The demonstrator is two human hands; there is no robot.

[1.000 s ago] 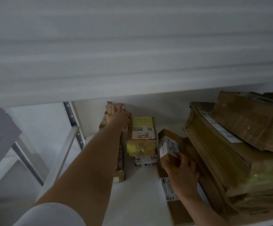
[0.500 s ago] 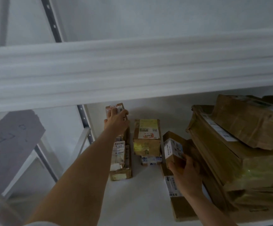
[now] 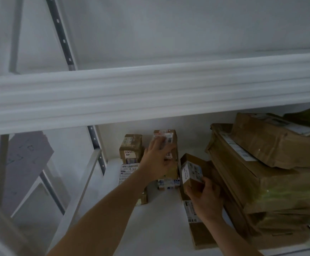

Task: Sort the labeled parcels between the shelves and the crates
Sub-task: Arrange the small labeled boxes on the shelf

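The left hand (image 3: 157, 159) grips a tall labeled parcel (image 3: 166, 139) standing on the shelf (image 3: 161, 218), probably steadying it; just left of that grip a stacked box (image 3: 131, 150) reads "60". Just right, the right hand (image 3: 205, 198) clasps a small parcel (image 3: 191, 171), label turned up, print unreadable.

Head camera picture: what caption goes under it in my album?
Left hand grips a parcel; right hand holds a small box on the shelf.
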